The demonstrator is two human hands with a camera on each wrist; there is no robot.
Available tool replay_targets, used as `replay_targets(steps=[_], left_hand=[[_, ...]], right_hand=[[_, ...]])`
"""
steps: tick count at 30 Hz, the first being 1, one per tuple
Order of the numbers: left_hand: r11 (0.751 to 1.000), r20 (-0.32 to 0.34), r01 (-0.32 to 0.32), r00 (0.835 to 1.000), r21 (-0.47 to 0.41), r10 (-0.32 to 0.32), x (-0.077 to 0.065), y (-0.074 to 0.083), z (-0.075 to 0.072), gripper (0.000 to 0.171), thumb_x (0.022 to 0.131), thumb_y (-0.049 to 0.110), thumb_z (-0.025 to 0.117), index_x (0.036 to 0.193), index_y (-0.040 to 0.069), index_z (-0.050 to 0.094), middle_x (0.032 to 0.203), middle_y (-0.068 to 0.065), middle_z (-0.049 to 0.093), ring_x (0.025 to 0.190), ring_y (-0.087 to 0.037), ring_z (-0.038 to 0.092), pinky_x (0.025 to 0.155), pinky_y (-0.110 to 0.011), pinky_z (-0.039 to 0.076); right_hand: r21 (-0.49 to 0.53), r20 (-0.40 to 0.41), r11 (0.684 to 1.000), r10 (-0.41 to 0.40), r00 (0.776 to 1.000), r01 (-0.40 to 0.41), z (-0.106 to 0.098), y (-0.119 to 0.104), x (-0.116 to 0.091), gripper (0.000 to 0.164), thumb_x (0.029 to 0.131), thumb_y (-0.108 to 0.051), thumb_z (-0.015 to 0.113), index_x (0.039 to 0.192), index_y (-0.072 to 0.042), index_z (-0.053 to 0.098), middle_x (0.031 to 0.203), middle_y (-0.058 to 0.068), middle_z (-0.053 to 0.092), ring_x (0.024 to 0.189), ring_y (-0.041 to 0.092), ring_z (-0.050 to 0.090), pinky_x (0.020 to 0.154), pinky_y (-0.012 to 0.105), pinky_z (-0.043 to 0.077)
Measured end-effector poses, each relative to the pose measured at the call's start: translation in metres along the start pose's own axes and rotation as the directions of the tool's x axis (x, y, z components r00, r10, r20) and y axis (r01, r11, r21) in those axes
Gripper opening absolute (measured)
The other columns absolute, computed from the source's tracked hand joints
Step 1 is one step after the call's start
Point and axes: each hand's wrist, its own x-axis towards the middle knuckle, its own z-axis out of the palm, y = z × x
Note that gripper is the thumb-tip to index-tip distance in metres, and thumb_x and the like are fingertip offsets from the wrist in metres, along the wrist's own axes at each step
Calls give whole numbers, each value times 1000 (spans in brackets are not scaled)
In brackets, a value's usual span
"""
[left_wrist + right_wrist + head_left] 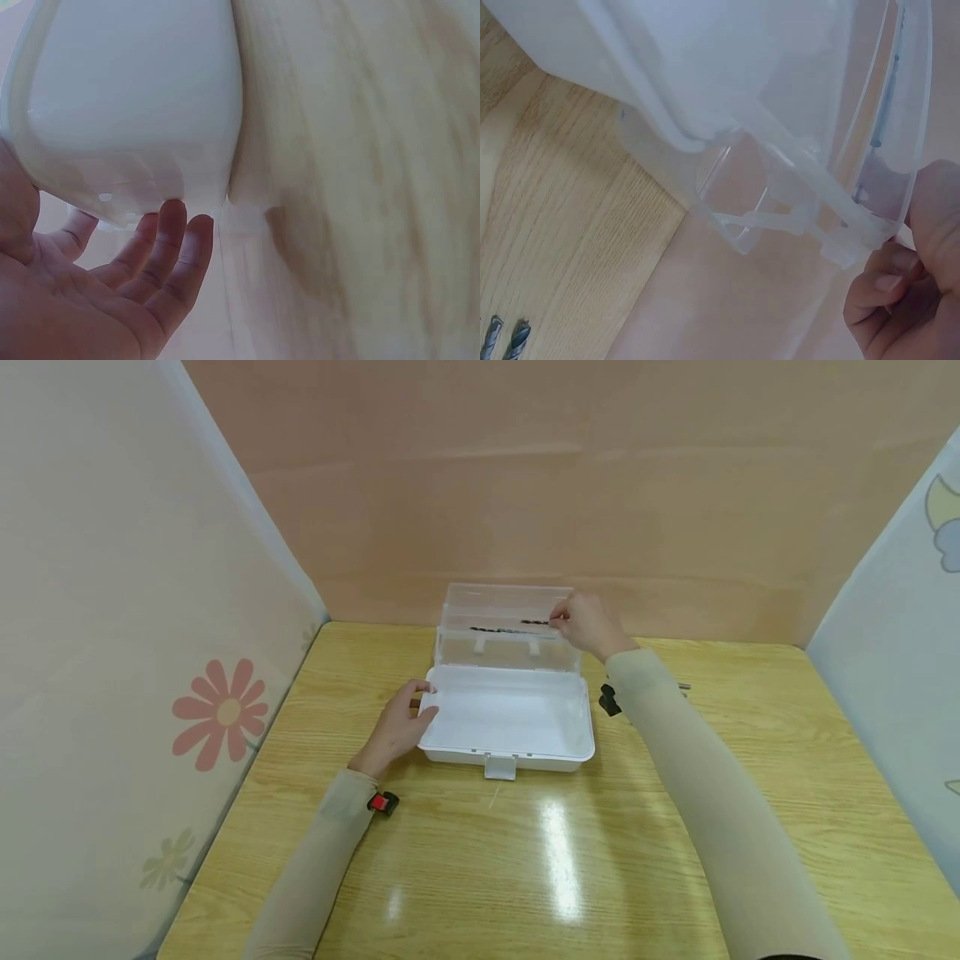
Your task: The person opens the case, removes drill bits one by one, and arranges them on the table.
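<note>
A white plastic toolbox (510,762) sits on the table with its lid raised. My left hand (400,724) grips its left end; in the left wrist view the fingers (171,232) curve along the outer wall. Behind the white base stands a translucent tray (510,652), holding a dark twist drill bit (483,629) and some bluish pieces. At the tray's right end my right hand (591,622) pinches another dark drill bit (534,622), whose spiral end points left. In the right wrist view the curled fingers (885,289) touch the tray's end, and the bit is mostly hidden.
Several metal drill bits (516,341) lie on the wooden table (450,852) to the right of the box, partly hidden by my right forearm in the head view. A latch (500,767) hangs at the box's front. An orange-brown backdrop (525,485) rises behind the table.
</note>
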Motion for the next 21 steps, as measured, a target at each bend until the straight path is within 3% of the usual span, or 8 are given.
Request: replay_targets(steps=[15, 21], left_hand=[[1000, 4, -7, 1000, -1, 7, 1, -1, 0, 37, 108, 24, 60, 142, 13, 52, 152, -16, 54, 129, -39, 59, 102, -54, 56], [1000, 8, -10, 1000, 7, 9, 3, -1, 0, 38, 109, 24, 60, 144, 12, 51, 154, -16, 53, 130, -39, 59, 103, -55, 56]], right_hand=[[-26, -36, 999, -49, 998, 48, 3, 3, -1, 22, 105, -19, 69, 120, -6, 79, 126, 15, 69, 113, 35, 65, 96, 51, 54], [-24, -77, 997, -69, 995, 68, 4, 4, -3, 23, 108, -18, 63, 122, -6, 76, 130, 16, 70, 111, 36, 67, 95, 52, 55]])
